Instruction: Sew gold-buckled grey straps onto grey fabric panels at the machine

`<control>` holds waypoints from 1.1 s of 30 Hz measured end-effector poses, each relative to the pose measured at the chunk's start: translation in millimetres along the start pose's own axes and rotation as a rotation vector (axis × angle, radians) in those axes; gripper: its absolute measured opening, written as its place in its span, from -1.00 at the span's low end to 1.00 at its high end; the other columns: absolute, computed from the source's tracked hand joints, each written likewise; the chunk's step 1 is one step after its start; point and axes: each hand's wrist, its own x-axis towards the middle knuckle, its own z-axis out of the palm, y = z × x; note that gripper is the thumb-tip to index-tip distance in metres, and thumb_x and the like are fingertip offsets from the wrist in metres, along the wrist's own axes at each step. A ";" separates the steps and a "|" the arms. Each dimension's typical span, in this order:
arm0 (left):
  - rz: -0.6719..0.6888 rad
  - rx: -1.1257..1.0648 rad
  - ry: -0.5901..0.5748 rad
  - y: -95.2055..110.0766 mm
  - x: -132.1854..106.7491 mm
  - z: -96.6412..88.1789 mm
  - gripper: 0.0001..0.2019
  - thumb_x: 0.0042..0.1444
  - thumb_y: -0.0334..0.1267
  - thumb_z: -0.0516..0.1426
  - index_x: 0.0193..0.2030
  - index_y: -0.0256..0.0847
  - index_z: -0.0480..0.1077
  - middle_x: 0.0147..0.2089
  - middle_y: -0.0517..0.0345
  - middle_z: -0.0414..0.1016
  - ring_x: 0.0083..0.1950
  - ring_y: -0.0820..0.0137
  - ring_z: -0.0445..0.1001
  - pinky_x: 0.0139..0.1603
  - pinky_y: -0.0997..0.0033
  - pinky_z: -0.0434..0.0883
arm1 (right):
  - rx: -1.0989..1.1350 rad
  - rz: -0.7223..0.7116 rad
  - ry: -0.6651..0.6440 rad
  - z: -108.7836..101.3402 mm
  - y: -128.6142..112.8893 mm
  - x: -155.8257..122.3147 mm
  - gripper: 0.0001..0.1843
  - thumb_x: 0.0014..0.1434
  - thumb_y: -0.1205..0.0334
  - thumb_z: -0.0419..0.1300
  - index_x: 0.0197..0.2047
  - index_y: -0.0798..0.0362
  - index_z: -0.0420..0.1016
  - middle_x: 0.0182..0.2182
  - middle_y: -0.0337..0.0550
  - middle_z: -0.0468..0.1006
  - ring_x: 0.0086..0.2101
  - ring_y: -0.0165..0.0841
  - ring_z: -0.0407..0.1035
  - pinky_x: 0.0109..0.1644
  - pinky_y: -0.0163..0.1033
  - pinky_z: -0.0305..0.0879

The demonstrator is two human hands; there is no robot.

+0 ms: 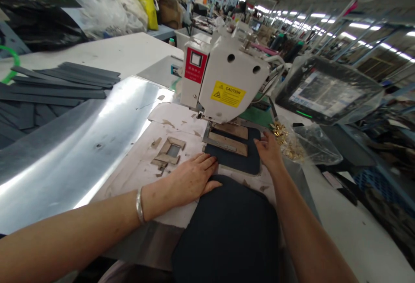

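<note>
A dark navy fabric panel point(231, 160) with rounded corners lies flat under the sewing machine head point(227, 75). Part of it sits beneath a rectangular clamp frame point(235, 146) faced with worn tan strips. My left hand point(194, 175) rests palm down, fingers stretched out, with the fingertips on the panel's left edge. At the opposite edge is my right hand point(269, 149), its thumb and fingers apart and touching the panel's side. Nearest me, a larger dark navy piece point(230, 231) hangs over the table edge, my left thumb on its top. The needle area is hidden.
A pale, worn template sheet point(129, 175) with a small taped window point(170, 151) covers the work plate. Dark strips point(55, 88) are piled at left beside a shiny metal plate point(97, 131). At right are gold metal pieces point(279, 132), a plastic bag point(319, 144) and a wrapped control screen point(324, 90).
</note>
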 end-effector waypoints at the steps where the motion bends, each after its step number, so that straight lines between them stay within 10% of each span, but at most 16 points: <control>1: 0.008 -0.002 0.003 -0.9 0.2 0.5 -0.47 0.34 0.04 -0.07 0.19 -0.36 0.34 0.21 -0.21 0.38 0.26 0.14 0.31 0.30 0.11 0.24 | -0.036 -0.068 0.059 -5.8 -3.2 -10.0 -0.33 0.19 -0.01 0.15 0.27 0.16 0.20 0.09 0.21 0.42 -0.04 -0.11 0.44 0.02 -0.03 0.42; 10: 0.035 0.008 -0.018 -2.7 2.6 0.8 -0.43 0.32 0.09 -0.08 0.23 -0.34 0.30 0.16 -0.16 0.38 0.22 0.14 0.28 0.27 0.15 0.22 | -0.379 -0.524 -0.387 -26.1 -4.4 -123.4 -0.45 0.37 0.10 -0.06 0.37 0.05 0.18 0.34 -0.03 0.14 0.33 -0.13 -0.03 0.37 0.15 -0.02; 33: 0.031 0.111 -0.007 -4.9 9.7 3.7 -0.45 0.33 0.09 -0.10 0.24 -0.26 0.31 0.10 -0.09 0.37 0.16 0.16 0.29 0.21 0.15 0.25 | -0.615 -0.613 -0.243 -11.0 -12.1 -125.0 -0.50 0.40 0.12 -0.08 0.33 0.03 0.27 0.32 0.11 0.14 0.31 -0.02 -0.01 0.30 0.19 0.10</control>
